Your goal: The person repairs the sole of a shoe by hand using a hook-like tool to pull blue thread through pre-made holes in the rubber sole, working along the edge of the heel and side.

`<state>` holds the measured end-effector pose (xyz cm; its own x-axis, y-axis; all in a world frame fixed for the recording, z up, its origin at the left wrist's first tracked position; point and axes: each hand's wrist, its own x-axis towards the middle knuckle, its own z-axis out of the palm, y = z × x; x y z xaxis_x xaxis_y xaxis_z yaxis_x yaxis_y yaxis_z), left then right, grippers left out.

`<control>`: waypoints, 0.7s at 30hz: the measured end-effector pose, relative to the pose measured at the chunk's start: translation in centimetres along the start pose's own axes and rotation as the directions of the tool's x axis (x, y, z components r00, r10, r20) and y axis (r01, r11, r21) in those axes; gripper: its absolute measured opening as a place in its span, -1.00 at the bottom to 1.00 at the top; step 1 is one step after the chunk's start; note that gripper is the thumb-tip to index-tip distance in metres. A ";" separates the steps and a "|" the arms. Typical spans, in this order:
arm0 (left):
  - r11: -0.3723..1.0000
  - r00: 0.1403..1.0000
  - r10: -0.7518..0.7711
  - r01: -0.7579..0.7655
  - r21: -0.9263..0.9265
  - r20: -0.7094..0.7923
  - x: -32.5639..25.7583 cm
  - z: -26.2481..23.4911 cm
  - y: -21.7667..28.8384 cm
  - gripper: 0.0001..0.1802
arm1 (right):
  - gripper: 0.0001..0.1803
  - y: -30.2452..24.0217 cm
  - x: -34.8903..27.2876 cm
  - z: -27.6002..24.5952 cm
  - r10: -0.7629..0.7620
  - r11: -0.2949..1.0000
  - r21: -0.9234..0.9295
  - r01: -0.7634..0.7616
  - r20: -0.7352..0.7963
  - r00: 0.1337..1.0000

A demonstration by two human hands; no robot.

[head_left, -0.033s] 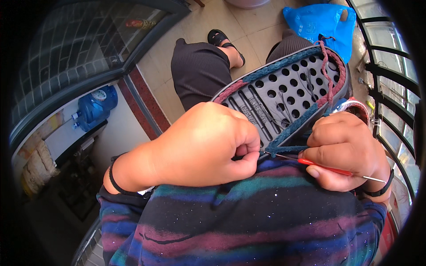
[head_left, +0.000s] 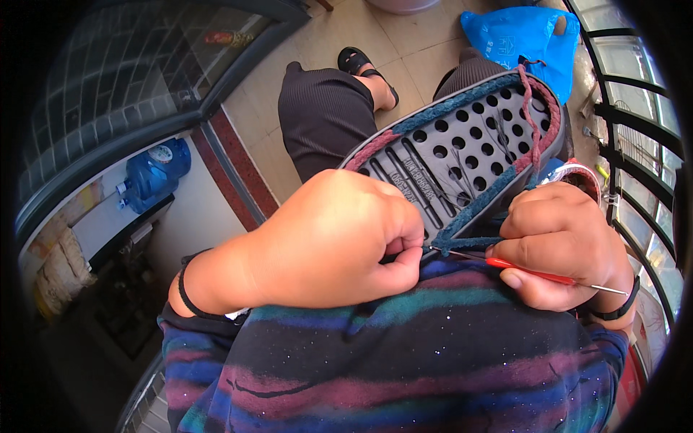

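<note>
A grey shoe sole (head_left: 462, 159) full of round holes rests on my lap, sole side up. Blue and maroon yarn edging (head_left: 473, 213) runs around its rim. My left hand (head_left: 325, 245) is closed in a fist over the near end of the sole, thumb and fingers pinched at the edge. My right hand (head_left: 570, 231) grips a red-handled crochet hook (head_left: 534, 273), and the thin metal tip points left to the yarn beside my left thumb. Each wrist wears a black band.
My knees in dark shorts and a foot in a black sandal (head_left: 364, 65) are over a tiled floor. A blue plastic bag (head_left: 520, 32) lies ahead. A metal railing (head_left: 635, 108) curves along the right. A blue water jug (head_left: 155, 173) stands at the left.
</note>
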<state>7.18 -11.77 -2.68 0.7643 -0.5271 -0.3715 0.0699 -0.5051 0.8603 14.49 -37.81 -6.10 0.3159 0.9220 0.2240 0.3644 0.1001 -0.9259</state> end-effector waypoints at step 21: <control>0.999 0.996 0.011 -0.014 -0.029 -0.084 -1.2 1.2 0.5 -0.90 | -0.75 0.4 1.3 -0.9 0.510 0.613 0.601 -0.513 0.195 0.838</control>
<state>5.54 -12.19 -2.17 0.8163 -0.4734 -0.3310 0.0780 -0.4774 0.8752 15.82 -36.90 -5.91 0.2800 0.8964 -0.3436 -0.4649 -0.1866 -0.8655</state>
